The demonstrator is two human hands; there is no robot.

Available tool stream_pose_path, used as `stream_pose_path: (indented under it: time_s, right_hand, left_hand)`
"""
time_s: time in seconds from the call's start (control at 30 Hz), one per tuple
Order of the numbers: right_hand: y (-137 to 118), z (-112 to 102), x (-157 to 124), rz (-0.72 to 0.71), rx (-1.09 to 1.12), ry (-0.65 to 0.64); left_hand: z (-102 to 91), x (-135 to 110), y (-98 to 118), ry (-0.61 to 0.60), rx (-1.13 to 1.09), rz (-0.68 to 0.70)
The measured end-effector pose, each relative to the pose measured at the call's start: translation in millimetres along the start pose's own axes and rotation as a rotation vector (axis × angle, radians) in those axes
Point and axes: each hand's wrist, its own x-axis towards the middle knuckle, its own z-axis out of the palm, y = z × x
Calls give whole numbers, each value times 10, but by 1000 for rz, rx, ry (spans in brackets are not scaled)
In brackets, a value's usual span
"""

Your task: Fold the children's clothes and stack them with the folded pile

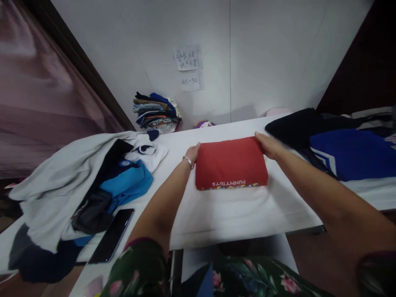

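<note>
Head view: I have a folded red garment (231, 163) lying flat on the white table (222, 222), directly between the two hands, its long axis running left to right across my view. The FUNNYTOYS lettering along its near edge reads upside down from where I watch. The left hand (192, 153), a silver bracelet (188, 162) on its wrist, sits open against the bundle's left edge. The right hand (267, 145) lies open at its far right corner. Both touch it, and neither is clenched. Left of them on the table, I see a pale grey garment (58, 181) and a bright blue garment (126, 181), with a black smartphone (111, 235) just beside them. To the right lie a black garment (297, 128) and a striped blue garment (349, 154). Farther off, a stack of folded clothes (156, 112) stands by the wall, below two paper notes (188, 57).
</note>
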Motion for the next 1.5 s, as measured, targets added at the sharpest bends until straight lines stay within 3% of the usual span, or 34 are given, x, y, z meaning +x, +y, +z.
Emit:
stream_pose_path:
  time_s: [0.03, 0.1, 0.23, 0.33, 0.53, 0.77, 0.93, 1.1, 1.23, 1.33, 1.4, 1.5]
  right_hand:
    - [49, 66, 105, 114, -11, -23]
    - [213, 172, 157, 217, -30, -48]
    - [573, 252, -74, 167, 33, -101]
    - [704, 239, -200, 150, 46, -110]
    - [759, 271, -204, 91, -54, -4]
    - [841, 313, -200, -171, -277, 166]
    - [900, 355, -137, -30, -490, 127]
    - [893, 323, -168, -96, -683, 88]
    - [684, 449, -226, -392, -890, 105]
    - [511, 644, -180, -594, -935, 19]
    - [488, 740, -86, -534, -951, -71]
    - [613, 777, 85, -265, -939, -171]
  left_hand:
    - [51, 136, -31, -33, 43, -123]
    - [128, 272, -180, -65, 91, -209]
    - [179, 190, -546, -89, 132, -183]
    - [163, 97, -665, -85, 166, -155]
    - [179, 101, -661, -48, 267, -112]
    - [241, 132, -742, 60, 400, 30]
    - [296, 150, -818, 73, 528, -5]
    - [238, 85, -738, 101, 586, 4]
    - [310, 34, -518, 165, 670, 276]
    - [479, 66, -403, 103, 797, 496]
    - [586, 115, -410, 7, 855, 447]
    - [670, 190, -514, -88, 878, 263]
